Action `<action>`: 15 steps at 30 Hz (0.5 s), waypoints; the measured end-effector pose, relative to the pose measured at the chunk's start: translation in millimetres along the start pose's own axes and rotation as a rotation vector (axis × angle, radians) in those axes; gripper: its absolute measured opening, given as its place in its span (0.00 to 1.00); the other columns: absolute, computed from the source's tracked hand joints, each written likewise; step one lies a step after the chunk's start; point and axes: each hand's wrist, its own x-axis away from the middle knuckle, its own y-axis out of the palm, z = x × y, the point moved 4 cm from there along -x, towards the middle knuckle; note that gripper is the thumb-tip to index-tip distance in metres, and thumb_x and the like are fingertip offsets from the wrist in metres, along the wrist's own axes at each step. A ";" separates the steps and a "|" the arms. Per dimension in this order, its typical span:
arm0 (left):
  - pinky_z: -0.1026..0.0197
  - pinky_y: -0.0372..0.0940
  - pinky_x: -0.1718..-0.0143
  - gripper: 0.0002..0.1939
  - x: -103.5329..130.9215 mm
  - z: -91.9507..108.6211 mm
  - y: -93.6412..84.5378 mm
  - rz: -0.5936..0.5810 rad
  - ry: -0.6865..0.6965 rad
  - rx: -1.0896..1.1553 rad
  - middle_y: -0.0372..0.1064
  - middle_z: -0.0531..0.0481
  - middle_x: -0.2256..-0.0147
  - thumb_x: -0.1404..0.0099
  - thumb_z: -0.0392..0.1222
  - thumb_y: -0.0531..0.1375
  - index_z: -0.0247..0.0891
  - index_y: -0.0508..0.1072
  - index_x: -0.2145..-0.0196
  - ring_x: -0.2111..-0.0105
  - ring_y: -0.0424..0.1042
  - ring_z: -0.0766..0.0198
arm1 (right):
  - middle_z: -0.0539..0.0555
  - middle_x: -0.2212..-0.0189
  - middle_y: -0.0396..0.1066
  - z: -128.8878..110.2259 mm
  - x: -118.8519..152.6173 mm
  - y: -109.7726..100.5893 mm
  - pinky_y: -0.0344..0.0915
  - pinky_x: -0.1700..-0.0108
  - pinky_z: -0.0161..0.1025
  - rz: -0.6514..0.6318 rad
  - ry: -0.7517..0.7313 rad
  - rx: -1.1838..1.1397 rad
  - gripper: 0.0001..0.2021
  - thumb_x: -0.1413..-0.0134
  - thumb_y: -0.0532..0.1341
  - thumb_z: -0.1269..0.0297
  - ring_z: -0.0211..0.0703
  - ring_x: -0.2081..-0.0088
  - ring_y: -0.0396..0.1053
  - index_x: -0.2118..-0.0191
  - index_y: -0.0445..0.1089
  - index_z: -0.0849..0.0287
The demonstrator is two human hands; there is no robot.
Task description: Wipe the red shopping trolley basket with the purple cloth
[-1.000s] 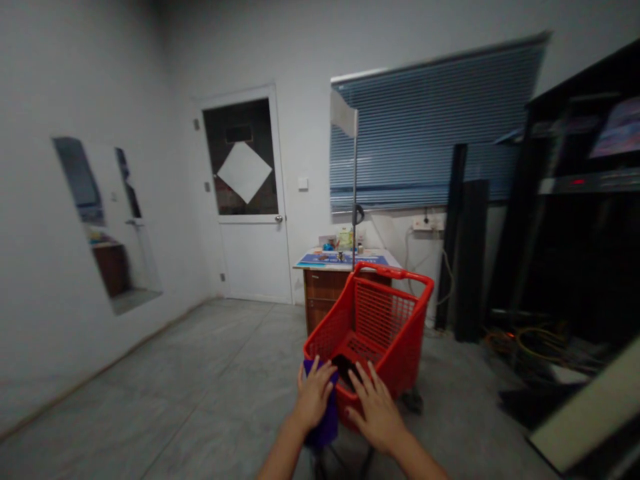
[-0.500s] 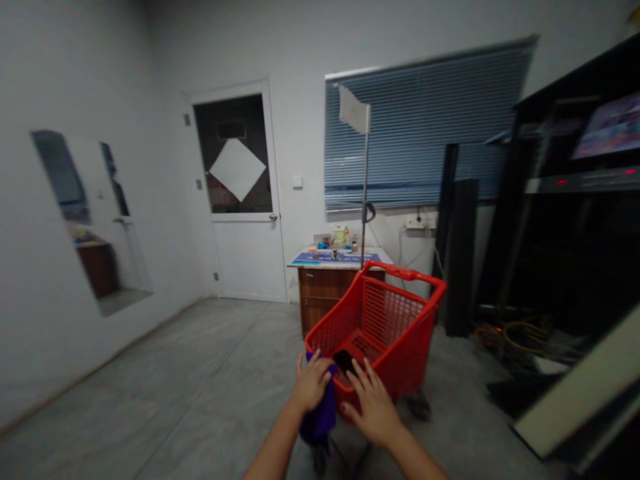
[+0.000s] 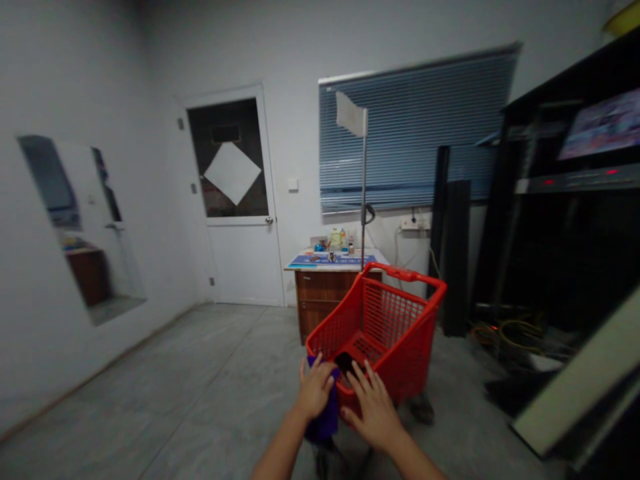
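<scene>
A red plastic shopping cart stands in front of me, with a flag on a tall pole rising at its far side. Over its near left rim hangs a purple cloth. My left hand lies on that cloth at the rim, fingers bent over it. My right hand is at the near rim with its fingers spread, tips by a dark flat object inside the basket. I cannot make out what that object is.
Behind the cart is a brown cabinet with small items on top. A white door and a wall mirror are to the left. On the right, a dark rack, cables and a leaning pale panel border the floor.
The room has shifted slightly left in view, while the cart keeps nearly the same place before me. My left hand and the purple cloth appear slightly farther right; the right hand barely differs.
</scene>
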 end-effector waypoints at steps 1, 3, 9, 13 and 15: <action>0.34 0.28 0.37 0.20 1.3 2.1 0.4 -0.010 0.016 0.013 0.65 0.52 0.42 0.29 0.40 0.48 0.52 0.64 0.43 0.35 0.50 0.54 | 0.50 0.31 0.36 0.6 0.2 0.7 0.39 0.34 0.56 0.007 0.001 0.005 0.37 0.42 0.48 0.38 0.56 0.32 0.28 0.33 0.48 0.52; 0.35 0.27 0.37 0.20 3.4 6.6 -0.7 -0.047 0.066 0.040 0.64 0.52 0.42 0.29 0.42 0.48 0.53 0.62 0.41 0.35 0.49 0.54 | 0.50 0.31 0.36 1.4 0.9 1.3 0.39 0.34 0.57 0.019 -0.001 0.012 0.37 0.42 0.48 0.38 0.56 0.32 0.28 0.32 0.44 0.50; 0.32 0.28 0.37 0.21 1.8 8.3 -9.3 -0.034 -0.011 0.014 0.64 0.53 0.41 0.30 0.39 0.48 0.53 0.63 0.41 0.35 0.49 0.52 | 0.50 0.32 0.36 2.4 2.5 2.0 0.41 0.34 0.57 0.013 -0.010 0.007 0.38 0.42 0.47 0.37 0.56 0.32 0.29 0.32 0.43 0.52; 0.35 0.31 0.36 0.23 6.1 16.8 -4.0 -0.025 0.002 0.016 0.62 0.51 0.40 0.31 0.38 0.48 0.51 0.62 0.40 0.35 0.48 0.53 | 0.51 0.32 0.36 3.8 1.5 5.3 0.41 0.34 0.58 0.038 -0.012 0.010 0.38 0.42 0.48 0.38 0.57 0.32 0.29 0.32 0.42 0.53; 0.36 0.31 0.36 0.23 7.5 19.9 -3.1 -0.054 0.042 0.050 0.62 0.53 0.40 0.31 0.39 0.49 0.53 0.61 0.40 0.35 0.48 0.54 | 0.51 0.32 0.35 3.7 0.8 5.5 0.41 0.34 0.58 0.024 0.000 0.004 0.39 0.42 0.48 0.38 0.57 0.32 0.28 0.32 0.41 0.54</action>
